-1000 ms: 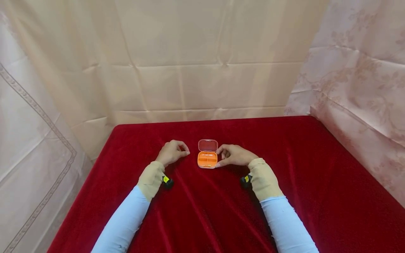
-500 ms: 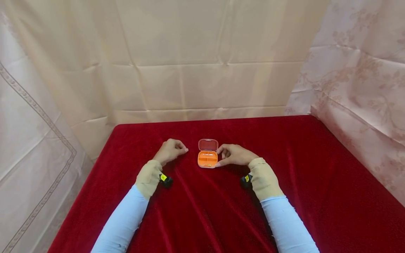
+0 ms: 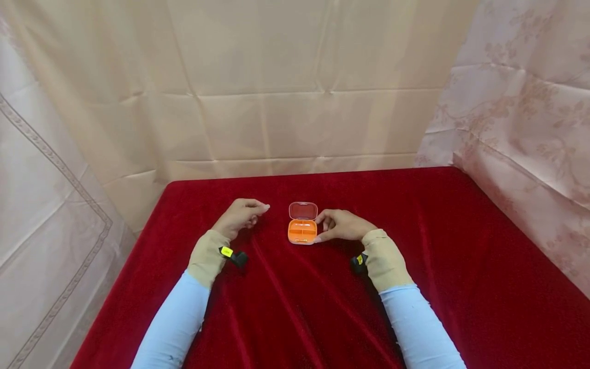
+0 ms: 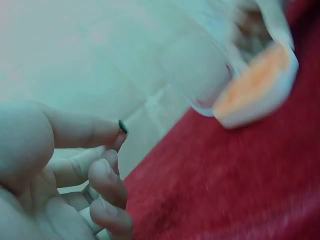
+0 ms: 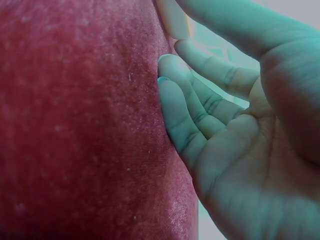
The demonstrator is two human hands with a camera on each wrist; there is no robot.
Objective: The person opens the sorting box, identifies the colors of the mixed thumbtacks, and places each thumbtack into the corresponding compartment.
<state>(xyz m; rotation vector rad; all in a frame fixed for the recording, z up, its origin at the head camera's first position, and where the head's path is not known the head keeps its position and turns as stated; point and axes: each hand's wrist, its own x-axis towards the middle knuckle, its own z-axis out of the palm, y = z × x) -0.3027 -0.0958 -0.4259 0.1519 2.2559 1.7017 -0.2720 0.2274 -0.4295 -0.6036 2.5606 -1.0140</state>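
Observation:
An orange pill box [image 3: 302, 232] sits on the red cloth with its clear lid [image 3: 302, 210] raised at the back. Small compartments show inside its base. At its right side, my right hand [image 3: 343, 225] grips the box, thumb at the front corner and a fingertip by the hinge. My left hand [image 3: 236, 219] is left of the box, apart from it, thumb and index finger tips together. In the left wrist view a small dark piece [image 4: 123, 126] shows at those tips, while the other fingers curl loosely. The right wrist view shows the right palm and bent fingers [image 5: 175, 107].
Red velvet cloth [image 3: 295, 302] covers the table, with folds running toward the front. Beige curtain [image 3: 295, 102] hangs behind the far edge, patterned cloth [image 3: 521, 113] on the right and white cloth [image 3: 46, 215] on the left. Each wrist carries a small dark camera [image 3: 238, 259].
My left hand has drawn left and slightly farther back, away from the pill box, and its wrist has turned. The right hand and the pill box have stayed in place.

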